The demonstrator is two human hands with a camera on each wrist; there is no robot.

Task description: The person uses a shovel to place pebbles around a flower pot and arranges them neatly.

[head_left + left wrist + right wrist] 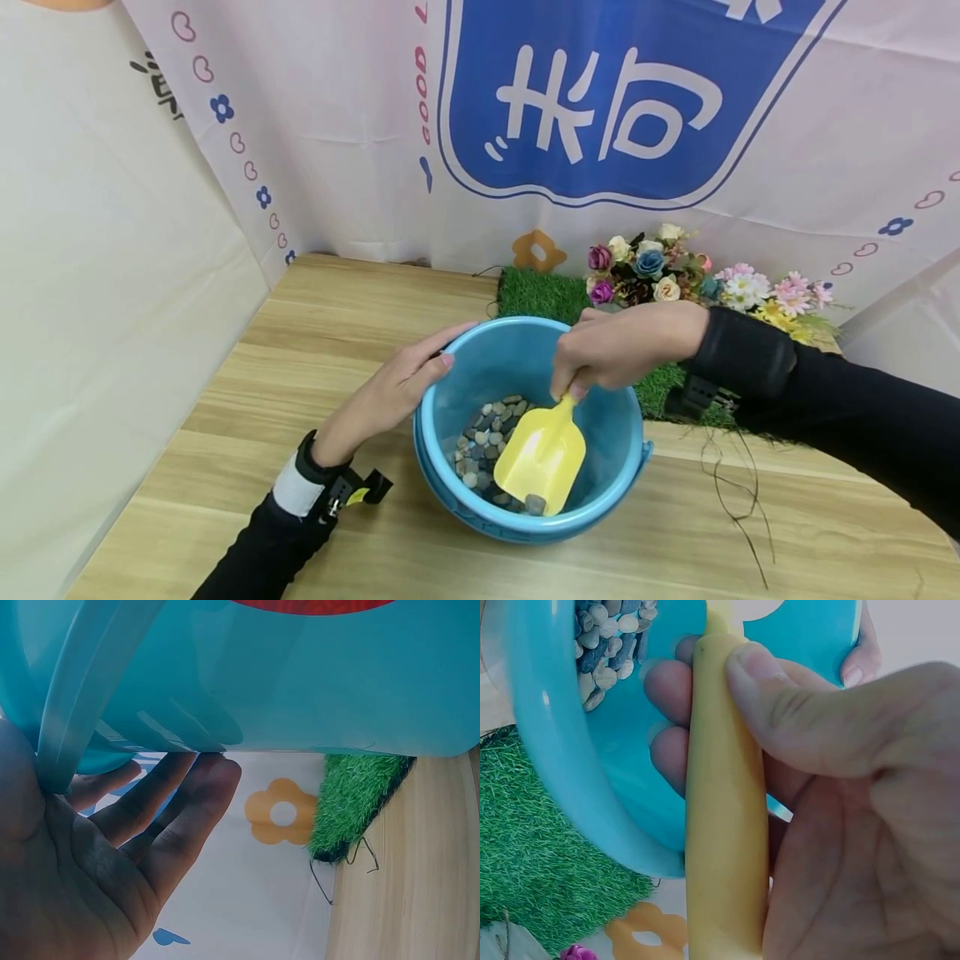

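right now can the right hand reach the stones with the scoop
Probably yes: the right hand holds the scoop inside the bucket, and stones beside it lie uncovered.

The bucket (611,433) is shared by all views: looked down on in the head view, faced closely in both wrist views.
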